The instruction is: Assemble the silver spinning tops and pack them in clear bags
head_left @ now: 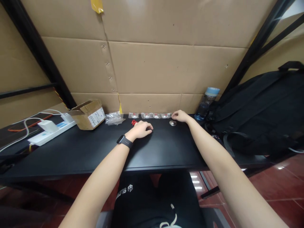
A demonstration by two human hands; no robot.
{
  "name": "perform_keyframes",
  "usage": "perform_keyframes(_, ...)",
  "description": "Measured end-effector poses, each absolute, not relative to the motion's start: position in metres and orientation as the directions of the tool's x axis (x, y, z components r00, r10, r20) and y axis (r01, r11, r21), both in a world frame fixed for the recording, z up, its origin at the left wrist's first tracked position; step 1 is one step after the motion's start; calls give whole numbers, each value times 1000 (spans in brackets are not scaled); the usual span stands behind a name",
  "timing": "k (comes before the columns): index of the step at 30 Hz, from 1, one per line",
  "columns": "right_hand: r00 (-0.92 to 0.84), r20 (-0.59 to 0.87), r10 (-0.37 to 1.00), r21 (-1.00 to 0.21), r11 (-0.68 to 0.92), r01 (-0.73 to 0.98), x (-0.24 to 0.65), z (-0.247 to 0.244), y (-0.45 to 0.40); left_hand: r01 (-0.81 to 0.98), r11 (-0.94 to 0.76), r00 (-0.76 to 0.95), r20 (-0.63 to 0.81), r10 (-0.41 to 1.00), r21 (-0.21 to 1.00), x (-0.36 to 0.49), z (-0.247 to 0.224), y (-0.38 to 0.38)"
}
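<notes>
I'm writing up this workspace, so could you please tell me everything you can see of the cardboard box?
The cardboard box is brown, top flaps open, with a white label on one side, its print too small to read. It stands on the black table, between the power strip and clear plastic bags; neither the left hand nor right hand touches it.

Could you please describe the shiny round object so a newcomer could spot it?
On the black table, a row of clear packets lines the cardboard wall, ending by the right hand. Beside that hand lies the shiny round object, set apart from the packets by lying out of their line, farther from the wall.
</notes>
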State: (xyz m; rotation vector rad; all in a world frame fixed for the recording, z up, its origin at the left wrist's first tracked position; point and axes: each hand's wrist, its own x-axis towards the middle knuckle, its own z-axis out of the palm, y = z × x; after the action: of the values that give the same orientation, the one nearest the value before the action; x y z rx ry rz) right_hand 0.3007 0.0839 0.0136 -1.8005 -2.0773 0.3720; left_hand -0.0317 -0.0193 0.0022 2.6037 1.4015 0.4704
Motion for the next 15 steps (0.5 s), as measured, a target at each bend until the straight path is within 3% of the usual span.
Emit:
perform_keyframes(3,-254,49,966,-391,252,885,298,13,72,875,-396,283,368,886,279,-49,7,-14)
perform_keyframes(6,-236,78,969,-312,249,917,293,5,62,928,-234,84,451,889,289,-74,10,-8)
perform_keyframes(12,-174,124,977,-276,202,940,281,-11,48,957,-192,113,333,936,216,-93,-1,6)
perform_keyframes(15,-143,169,975,-305,190,933,280,-12,38,971,-181,118,348,930,156,-83,-9,7)
